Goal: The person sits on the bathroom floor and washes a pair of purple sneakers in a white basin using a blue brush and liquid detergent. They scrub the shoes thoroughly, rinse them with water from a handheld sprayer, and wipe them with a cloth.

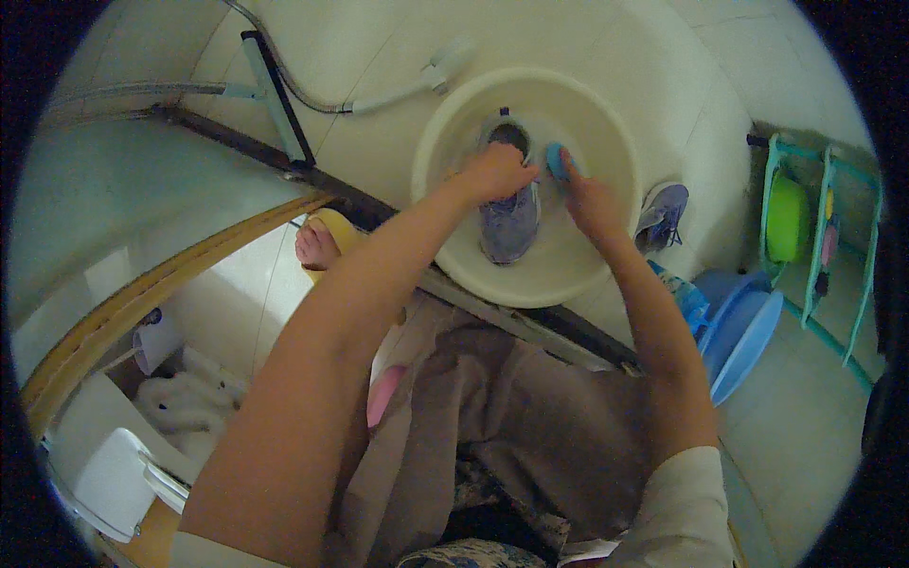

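A grey-blue lace-up sneaker (511, 232) lies in a round cream basin (611, 251), its toe toward me and its heel at the far side. My left hand (497, 174) is closed on the middle of the sneaker, over the tongue and laces, hiding that part. Just right of the sneaker, my right hand (592, 206) grips a small light-blue brush (556, 161), held apart from the shoe; its bristles cannot be made out. A second sneaker (663, 214) of similar colour stands outside the basin, to its right.
Behind the basin lies a shower head (393, 96) on its hose. A squeegee (276, 99) leans at the left beside a dark door track (369, 212). Blue basins (743, 327) and a green rack (814, 237) stand at the right. A yellow slipper (338, 230) is near left.
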A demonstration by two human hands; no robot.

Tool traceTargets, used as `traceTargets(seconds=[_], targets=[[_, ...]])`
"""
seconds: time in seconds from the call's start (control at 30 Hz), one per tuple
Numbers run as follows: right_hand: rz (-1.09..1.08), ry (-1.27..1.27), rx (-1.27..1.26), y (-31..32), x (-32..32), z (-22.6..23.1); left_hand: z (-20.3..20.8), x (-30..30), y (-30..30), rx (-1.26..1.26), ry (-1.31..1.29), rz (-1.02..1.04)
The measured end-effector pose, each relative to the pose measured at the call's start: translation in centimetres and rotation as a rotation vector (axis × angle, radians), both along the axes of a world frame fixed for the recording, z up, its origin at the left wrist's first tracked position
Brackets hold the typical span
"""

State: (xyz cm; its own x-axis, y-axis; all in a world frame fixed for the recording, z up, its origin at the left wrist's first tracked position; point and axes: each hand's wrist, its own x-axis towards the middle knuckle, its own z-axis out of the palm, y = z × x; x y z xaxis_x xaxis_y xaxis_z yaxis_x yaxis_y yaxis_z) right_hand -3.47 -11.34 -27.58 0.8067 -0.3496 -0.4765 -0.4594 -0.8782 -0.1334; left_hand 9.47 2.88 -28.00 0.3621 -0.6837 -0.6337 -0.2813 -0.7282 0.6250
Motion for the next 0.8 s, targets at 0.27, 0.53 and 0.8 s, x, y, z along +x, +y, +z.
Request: traceTargets(seconds=[0.27, 0.53, 0.8], targets=[[-0.116, -0.815, 0.243, 3.8, 0.7, -2.4, -5.1, -3.4, 0.3, -0.275, 0.135, 0.715], [-0.098, -0.329, 0.423, 4.0, 4.3, 1.9, -7.0, -2.8, 2.2, -0.544, 0.795, 0.846], [-0.023, -0.401, 0.404, 4.7, 0.8, 1.0, -7.9, -2.3, 2.8, -0.649, 1.034, 1.024]])
